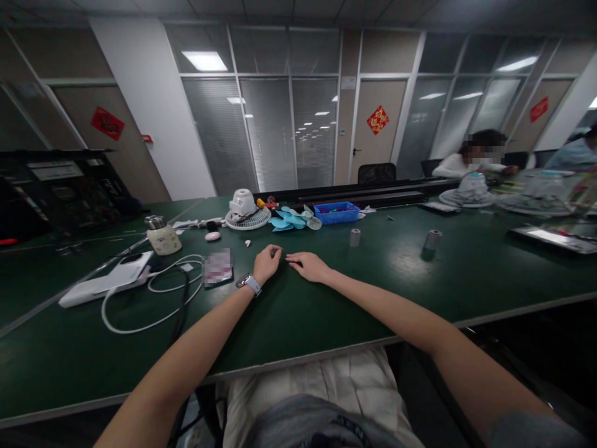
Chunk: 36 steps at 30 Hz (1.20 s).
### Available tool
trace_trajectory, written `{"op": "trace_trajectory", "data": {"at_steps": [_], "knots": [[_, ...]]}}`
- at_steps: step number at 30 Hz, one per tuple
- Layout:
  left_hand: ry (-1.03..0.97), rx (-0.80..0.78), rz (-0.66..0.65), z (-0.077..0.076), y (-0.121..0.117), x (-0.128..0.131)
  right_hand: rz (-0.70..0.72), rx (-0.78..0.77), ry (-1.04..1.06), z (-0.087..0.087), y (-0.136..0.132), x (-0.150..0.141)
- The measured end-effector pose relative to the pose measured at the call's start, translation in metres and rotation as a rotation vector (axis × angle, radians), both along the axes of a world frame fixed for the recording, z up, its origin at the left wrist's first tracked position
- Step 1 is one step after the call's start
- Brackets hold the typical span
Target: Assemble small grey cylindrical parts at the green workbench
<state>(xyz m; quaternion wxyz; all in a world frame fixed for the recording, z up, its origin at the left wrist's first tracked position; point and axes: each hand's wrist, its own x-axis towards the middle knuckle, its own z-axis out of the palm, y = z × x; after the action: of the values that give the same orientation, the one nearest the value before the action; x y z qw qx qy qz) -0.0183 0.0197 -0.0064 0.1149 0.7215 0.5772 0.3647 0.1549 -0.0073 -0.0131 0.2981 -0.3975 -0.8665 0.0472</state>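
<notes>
My left hand [267,264], with a watch [249,284] on its wrist, rests on the dark green table [298,323]. Its fingers are loosely bent, and I see no object in them. Just to its right lies my right hand [310,267], fingers stretched toward the left one, holding nothing visible. A small gap separates the fingertips of the two hands. Left of my left hand is a phone-sized flat thing [218,269], its surface blurred out. Beyond the hands lie light blue fan blades [291,219] and a small white earbud-like piece [248,243].
A white fan body with its grille [247,218] and a blue bin [336,213] stand behind. Two metal cylinders [355,237] are on the right. At left are a bottle [163,236], a white cable [140,330] and white boxes [107,281]. Another person [466,163] sits far right.
</notes>
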Motion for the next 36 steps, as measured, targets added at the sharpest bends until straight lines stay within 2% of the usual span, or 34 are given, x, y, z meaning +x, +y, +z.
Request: {"op": "trace_trajectory", "data": {"at_steps": [5,9,11,15,18,20,24,29,36], "knots": [[0.014,-0.003,-0.01,-0.002,0.001,0.0,-0.039,0.003,0.058,0.003,0.0,0.007],[0.014,-0.016,-0.028,-0.003,0.003,-0.001,-0.111,0.077,0.111,0.016,0.001,0.026],[0.014,-0.021,-0.03,-0.002,0.003,-0.001,-0.212,0.154,0.196,0.026,0.005,0.051],[0.024,-0.021,-0.032,-0.003,0.003,0.0,-0.489,0.294,0.343,0.042,0.017,0.121],[0.021,-0.024,-0.038,-0.004,0.004,-0.001,-0.59,0.268,0.372,0.044,0.024,0.162],[0.022,-0.027,-0.039,-0.004,0.004,-0.001,-0.603,0.215,0.36,0.041,0.026,0.174],[0.033,-0.035,-0.034,-0.004,0.004,-0.001,-0.61,0.15,0.318,0.036,0.028,0.176],[0.028,-0.052,-0.04,-0.003,0.003,-0.002,-0.6,0.214,0.359,0.034,0.03,0.172],[0.027,-0.041,-0.037,-0.003,0.003,-0.001,-0.631,0.167,0.343,0.032,0.03,0.17]]}}
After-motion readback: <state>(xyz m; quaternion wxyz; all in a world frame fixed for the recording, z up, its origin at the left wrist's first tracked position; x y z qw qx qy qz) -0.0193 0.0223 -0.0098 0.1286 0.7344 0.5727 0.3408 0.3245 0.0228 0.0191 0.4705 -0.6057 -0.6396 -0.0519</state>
